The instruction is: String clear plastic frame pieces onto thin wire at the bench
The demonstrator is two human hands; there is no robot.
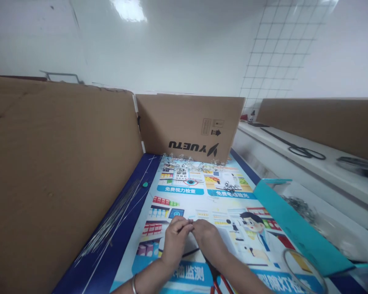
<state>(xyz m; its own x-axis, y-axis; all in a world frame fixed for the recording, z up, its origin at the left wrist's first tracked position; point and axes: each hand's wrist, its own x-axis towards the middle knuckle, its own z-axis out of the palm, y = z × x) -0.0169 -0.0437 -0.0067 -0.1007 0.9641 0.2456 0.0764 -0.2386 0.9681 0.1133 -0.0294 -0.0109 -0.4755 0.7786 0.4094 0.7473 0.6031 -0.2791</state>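
Observation:
My left hand (174,241) and my right hand (209,241) meet over the printed sheet (199,204), fingertips pinched together. Whatever lies between the fingertips is too small to name. A bangle circles the left wrist. Partly under my right hand and forearm lies a tool with red handles (222,283); its dark upper part shows near the palm. A dark thin line runs below the hands, between the wrists.
Thin wires (113,218) lie at left beside a cardboard wall (61,171). Small dark rings (231,187) and clear pieces (184,161) sit toward the back panel. A turquoise box (306,228) stands right, near a wire coil (300,271); scissors (306,152) rest on the ledge.

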